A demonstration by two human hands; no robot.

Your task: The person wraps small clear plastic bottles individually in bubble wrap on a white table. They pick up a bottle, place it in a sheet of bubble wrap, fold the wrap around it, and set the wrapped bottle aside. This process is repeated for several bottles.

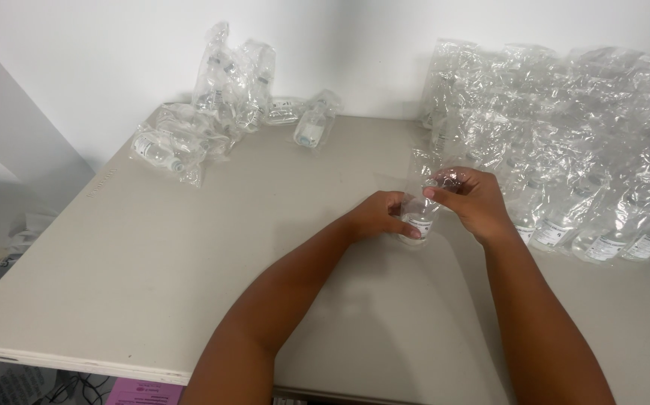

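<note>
Both forearms reach in from the near edge and converge just right of centre on the counter (190, 300). Left hand (379, 216): knuckles up, wrist bent slightly inward, fingers curled round the lower part of a small clear bottle (418, 223) with a white label; grip closed on the bottle. Right hand (473, 199): raised a little higher, palm turned toward the left hand, thumb and forefinger pinched on the clear plastic wrapper (422, 176) that stands up around the bottle's top; grip narrow, holding the film. The two hands sit close together, the bottle between them, at or just above the counter surface; I cannot tell whether its base touches.

Hard to make out: the bottle's cap is lost behind the wrapper's glare and the right fingers. Whether the wrapper is torn open or still sealed cannot be read. The left fingertips are partly hidden behind the bottle.

Far right: a heap of wrapped bottles (565, 150) against the wall, running off the right edge; individual pieces blur into each other, only the nearest labels separate. Far left: a smaller pile of wrapped bottles (212, 105), also against the wall, with one lying apart near its right side. Both elbows are cut off by the lower frame edge.
</note>
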